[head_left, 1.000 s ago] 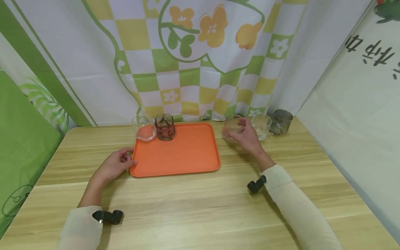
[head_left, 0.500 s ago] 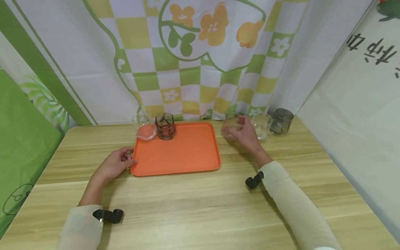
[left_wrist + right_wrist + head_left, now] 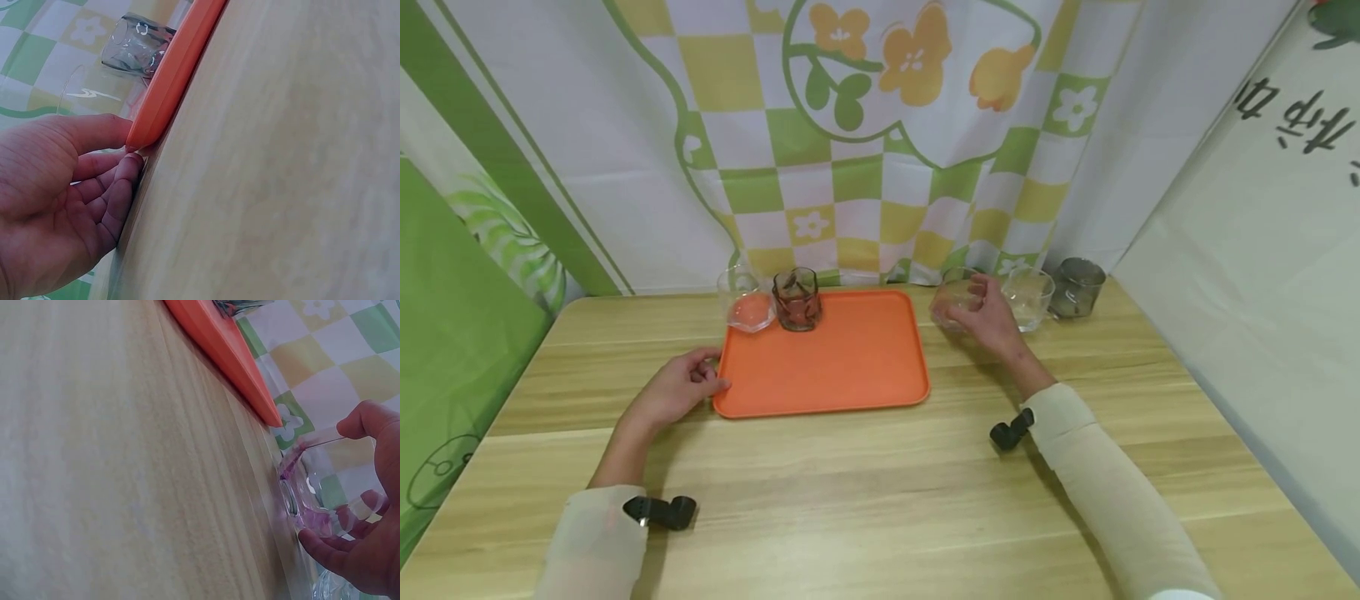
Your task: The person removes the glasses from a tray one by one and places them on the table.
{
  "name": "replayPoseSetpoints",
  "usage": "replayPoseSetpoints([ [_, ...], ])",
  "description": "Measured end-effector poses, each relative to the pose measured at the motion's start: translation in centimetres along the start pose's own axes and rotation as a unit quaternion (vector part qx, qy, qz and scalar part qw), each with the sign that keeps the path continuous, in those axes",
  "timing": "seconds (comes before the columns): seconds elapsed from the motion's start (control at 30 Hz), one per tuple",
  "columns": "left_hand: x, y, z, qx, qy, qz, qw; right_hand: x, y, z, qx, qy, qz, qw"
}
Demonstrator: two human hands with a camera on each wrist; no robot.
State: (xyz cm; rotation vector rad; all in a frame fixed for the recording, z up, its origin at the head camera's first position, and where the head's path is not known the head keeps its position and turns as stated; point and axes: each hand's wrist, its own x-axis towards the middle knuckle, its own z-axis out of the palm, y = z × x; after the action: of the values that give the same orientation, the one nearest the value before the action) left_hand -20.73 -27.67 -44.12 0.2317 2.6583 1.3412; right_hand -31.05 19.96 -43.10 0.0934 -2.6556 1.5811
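An orange tray (image 3: 827,358) lies on the table, with a clear glass (image 3: 749,302) and a dark patterned glass (image 3: 797,300) at its back left. My left hand (image 3: 676,390) grips the tray's left edge; in the left wrist view the thumb lies on the rim (image 3: 169,81) and fingers curl below it. To the right of the tray, my right hand (image 3: 992,321) holds a clear, pink-tinted glass (image 3: 951,300) between thumb and fingers. The right wrist view shows this glass (image 3: 312,487) at the table surface, tilt unclear.
A clear glass (image 3: 1028,300) stands just right of my right hand, and a grey glass (image 3: 1077,289) stands beyond it near the table's back right corner. A checked curtain (image 3: 857,183) hangs behind the table (image 3: 850,500). A pale cloth wall (image 3: 1262,275) is on the right.
Both hands keep their grips on the tray and the pink-tinted glass. The head view has shifted slightly; over the last second my right forearm moved a little to the left.
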Motion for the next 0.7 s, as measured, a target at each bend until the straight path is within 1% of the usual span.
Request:
replayPoseSetpoints([
  [0.2,0.0,0.0,0.0,-0.002,-0.001,-0.001,1.0,0.0,0.0,-0.1,0.002,-0.007,0.001,1.0],
  [0.47,0.0,-0.1,0.0,-0.004,-0.001,-0.004,1.0,-0.3,-0.3,-0.4,-0.008,-0.013,-0.011,0.9998],
  [0.6,0.0,-0.1,0.0,-0.006,-0.001,-0.004,1.0,-0.6,-0.7,-0.8,-0.016,-0.015,-0.021,0.9995],
  [0.7,0.0,0.0,0.0,-0.007,-0.001,-0.005,1.0,-0.9,-1.0,-1.0,-0.021,-0.01,-0.038,0.999],
])
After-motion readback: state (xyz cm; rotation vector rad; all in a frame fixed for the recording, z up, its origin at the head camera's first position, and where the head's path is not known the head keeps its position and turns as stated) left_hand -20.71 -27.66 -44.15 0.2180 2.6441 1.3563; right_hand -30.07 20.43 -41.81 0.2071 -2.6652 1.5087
